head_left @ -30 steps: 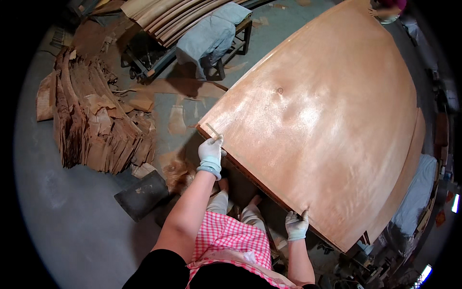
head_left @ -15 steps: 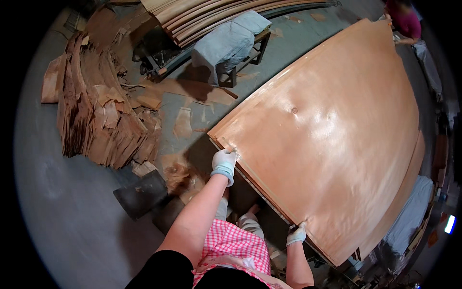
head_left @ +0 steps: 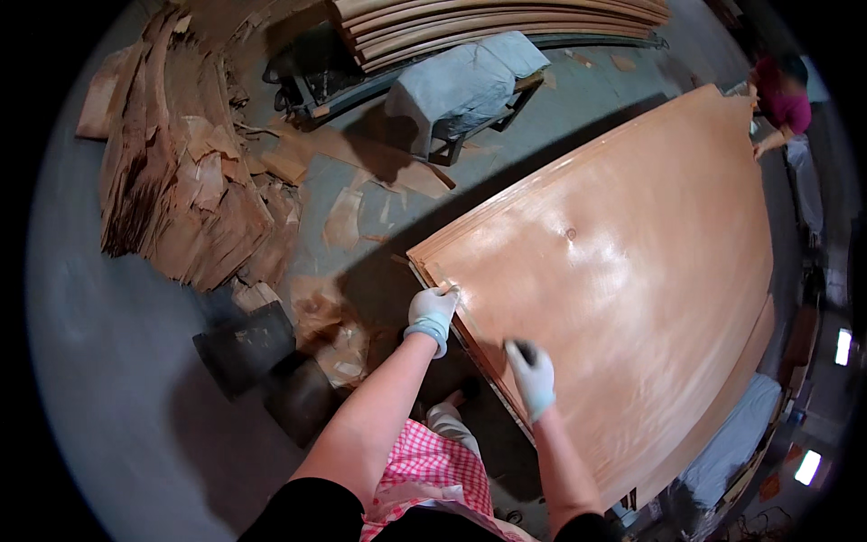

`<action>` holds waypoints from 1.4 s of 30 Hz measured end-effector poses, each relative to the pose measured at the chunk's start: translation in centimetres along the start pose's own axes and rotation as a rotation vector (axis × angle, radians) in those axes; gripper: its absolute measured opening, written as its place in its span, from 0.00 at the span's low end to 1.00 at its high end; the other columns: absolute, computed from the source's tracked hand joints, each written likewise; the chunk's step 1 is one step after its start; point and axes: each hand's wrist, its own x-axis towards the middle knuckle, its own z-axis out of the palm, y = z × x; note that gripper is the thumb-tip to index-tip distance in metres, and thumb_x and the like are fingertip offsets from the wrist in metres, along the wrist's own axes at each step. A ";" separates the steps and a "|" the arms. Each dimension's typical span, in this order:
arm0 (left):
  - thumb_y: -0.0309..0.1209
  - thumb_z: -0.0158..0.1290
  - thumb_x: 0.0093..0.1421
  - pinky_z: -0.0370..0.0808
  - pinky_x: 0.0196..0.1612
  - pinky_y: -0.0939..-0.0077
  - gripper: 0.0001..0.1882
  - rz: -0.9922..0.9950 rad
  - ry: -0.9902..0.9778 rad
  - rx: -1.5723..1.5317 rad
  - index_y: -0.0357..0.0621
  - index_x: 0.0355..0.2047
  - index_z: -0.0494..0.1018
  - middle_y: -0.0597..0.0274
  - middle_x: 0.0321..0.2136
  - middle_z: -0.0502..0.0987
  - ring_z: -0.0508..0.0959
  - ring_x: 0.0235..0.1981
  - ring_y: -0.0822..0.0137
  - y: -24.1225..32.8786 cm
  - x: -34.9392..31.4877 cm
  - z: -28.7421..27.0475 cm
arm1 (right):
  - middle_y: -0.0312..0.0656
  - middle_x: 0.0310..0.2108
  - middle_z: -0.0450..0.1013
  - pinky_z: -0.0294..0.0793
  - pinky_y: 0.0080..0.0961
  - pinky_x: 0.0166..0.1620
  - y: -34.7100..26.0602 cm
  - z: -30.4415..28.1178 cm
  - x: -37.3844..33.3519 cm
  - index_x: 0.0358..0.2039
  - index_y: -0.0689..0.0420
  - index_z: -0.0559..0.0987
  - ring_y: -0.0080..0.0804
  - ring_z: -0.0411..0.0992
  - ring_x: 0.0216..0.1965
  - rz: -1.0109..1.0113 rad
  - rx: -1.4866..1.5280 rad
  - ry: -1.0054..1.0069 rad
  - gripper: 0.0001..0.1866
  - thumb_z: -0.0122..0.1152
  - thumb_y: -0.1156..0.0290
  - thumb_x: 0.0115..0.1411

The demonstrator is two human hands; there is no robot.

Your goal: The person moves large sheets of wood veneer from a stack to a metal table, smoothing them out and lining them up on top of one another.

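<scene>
My left hand [head_left: 434, 312], in a white glove with a pale blue cuff, pinches the near left edge of a large wood veneer sheet [head_left: 623, 271]. That sheet is smooth, orange-brown and marked by a small knot, and it lies on top of a stack. Over the near edge of the stack is my right hand [head_left: 531, 375], also gloved, with its darkened fingers curled in. Whether anything is inside those fingers is hidden. At the far right corner of the sheet, another person [head_left: 782, 99] in a dark pink top has a hand by its edge.
Torn veneer [head_left: 194, 194] is heaped on the left. A cloth-covered stand [head_left: 461, 90] is beyond the stack, before curved wooden sheets [head_left: 506, 23]. Veneer scraps [head_left: 343, 217] litter the floor. Black boxes [head_left: 244, 348] stand to my left, and a grey-blue cover [head_left: 731, 434] hangs at right.
My right hand has let go of the sheet's near edge and moved up and left toward my left hand. My left hand stays on the edge. The whole view has shifted slightly.
</scene>
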 end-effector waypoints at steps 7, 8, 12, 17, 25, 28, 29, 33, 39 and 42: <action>0.50 0.55 0.60 0.74 0.36 0.55 0.22 0.068 -0.044 0.188 0.41 0.31 0.80 0.44 0.29 0.80 0.78 0.31 0.42 3.0 -2.2 -0.9 | 0.46 0.55 0.71 0.58 0.40 0.67 -8.6 7.3 19.5 0.54 0.50 0.75 0.45 0.66 0.60 -0.783 -1.017 -0.324 0.23 0.52 0.74 0.56; 0.50 0.55 0.59 0.74 0.37 0.55 0.22 0.065 -0.026 0.150 0.41 0.30 0.80 0.43 0.29 0.79 0.78 0.32 0.41 2.5 -2.0 -1.1 | 0.46 0.55 0.71 0.54 0.39 0.69 -9.3 8.6 20.0 0.54 0.50 0.76 0.44 0.65 0.61 -0.806 -1.148 -0.424 0.23 0.52 0.73 0.57; 0.52 0.56 0.59 0.73 0.35 0.54 0.24 0.068 0.016 0.041 0.39 0.26 0.78 0.41 0.28 0.77 0.77 0.30 0.41 1.6 -2.0 -1.2 | 0.44 0.55 0.71 0.48 0.38 0.71 -10.9 10.8 19.7 0.53 0.50 0.77 0.40 0.66 0.61 -0.700 -1.406 -0.522 0.21 0.53 0.70 0.58; 0.53 0.56 0.58 0.72 0.33 0.55 0.26 0.077 0.019 -0.006 0.38 0.25 0.77 0.39 0.25 0.75 0.75 0.28 0.40 1.5 -2.6 -1.1 | 0.45 0.50 0.73 0.47 0.39 0.71 -11.3 9.3 18.7 0.50 0.49 0.79 0.40 0.69 0.57 -0.735 -1.348 -0.481 0.20 0.54 0.71 0.56; 0.35 0.67 0.50 0.75 0.48 0.63 0.27 0.315 0.326 -0.133 0.40 0.49 0.73 0.52 0.42 0.76 0.78 0.41 0.55 -0.8 -4.5 -2.0 | 0.45 0.47 0.75 0.49 0.41 0.71 -10.1 7.3 18.8 0.41 0.53 0.80 0.42 0.71 0.54 -1.017 -1.147 -0.317 0.15 0.55 0.73 0.52; 0.33 0.67 0.49 0.74 0.51 0.62 0.37 0.430 0.335 -0.112 0.41 0.59 0.66 0.49 0.49 0.72 0.75 0.47 0.53 -0.3 -4.7 -3.2 | 0.44 0.46 0.76 0.50 0.40 0.70 -10.0 7.0 18.8 0.40 0.53 0.80 0.40 0.71 0.53 -0.797 -1.246 -0.456 0.14 0.55 0.73 0.52; 0.32 0.67 0.49 0.74 0.51 0.62 0.37 0.456 0.328 -0.117 0.41 0.59 0.66 0.48 0.49 0.73 0.75 0.47 0.53 0.2 -4.7 -3.5 | 0.43 0.45 0.76 0.51 0.40 0.70 -10.2 7.0 18.6 0.38 0.53 0.81 0.40 0.72 0.52 -0.801 -1.219 -0.452 0.13 0.56 0.73 0.52; 0.35 0.66 0.50 0.73 0.54 0.61 0.33 0.597 0.290 0.096 0.40 0.55 0.70 0.47 0.49 0.72 0.74 0.48 0.50 0.4 -3.7 -3.5 | 0.41 0.39 0.78 0.55 0.40 0.69 -10.9 6.7 18.0 0.35 0.51 0.82 0.38 0.73 0.49 -0.830 -1.154 -0.475 0.10 0.57 0.73 0.51; 0.42 0.63 0.53 0.74 0.47 0.58 0.26 0.582 0.208 0.158 0.42 0.48 0.75 0.49 0.44 0.76 0.77 0.44 0.49 1.9 -4.6 -3.0 | 0.41 0.44 0.76 0.57 0.40 0.68 -12.8 4.9 17.2 0.39 0.49 0.82 0.39 0.71 0.51 -0.756 -1.274 -0.619 0.14 0.58 0.72 0.50; 0.45 0.59 0.56 0.75 0.40 0.57 0.20 0.448 -0.002 0.123 0.41 0.40 0.79 0.51 0.35 0.79 0.79 0.36 0.48 2.9 -4.6 -2.6 | 0.42 0.50 0.73 0.55 0.44 0.68 -12.4 3.1 15.4 0.45 0.51 0.79 0.40 0.68 0.56 -0.910 -1.090 -0.411 0.20 0.58 0.75 0.48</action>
